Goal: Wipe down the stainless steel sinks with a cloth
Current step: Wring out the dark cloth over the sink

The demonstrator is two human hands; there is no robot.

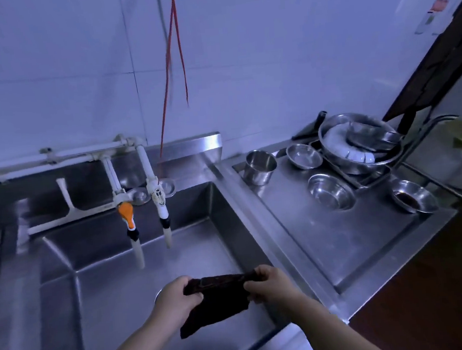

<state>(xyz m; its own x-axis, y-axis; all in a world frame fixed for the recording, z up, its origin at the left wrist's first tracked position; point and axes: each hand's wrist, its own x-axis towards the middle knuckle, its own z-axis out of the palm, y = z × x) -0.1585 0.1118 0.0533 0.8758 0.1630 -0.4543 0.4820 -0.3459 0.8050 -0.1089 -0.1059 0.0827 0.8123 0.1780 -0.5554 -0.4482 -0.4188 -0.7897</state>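
Fingers of the left hand [176, 295] curl round the left end of a dark cloth [215, 299], and the right hand [267, 284] pinches the right end of it, so the top edge of the cloth is stretched between the 2 hands and the rest hangs down. The cloth is held above the near part of the steel sink [116, 282], close to its right wall, and it does not seem to touch the bottom. Behind the left hand a part of the round drain [158, 294] shows. At the far side of the sink 2 taps hang down from white pipes [55, 156]: the left tap [127, 214] has an orange part, the right tap [161, 206] is white. A red cord [168, 65] hangs along the white wall. To the right of the sink lies a steel drainboard [341, 237] with a steel cup [260, 166], several small steel bowls [330, 191] and, at the far end, a large basin [361, 141] with more dishes inside.
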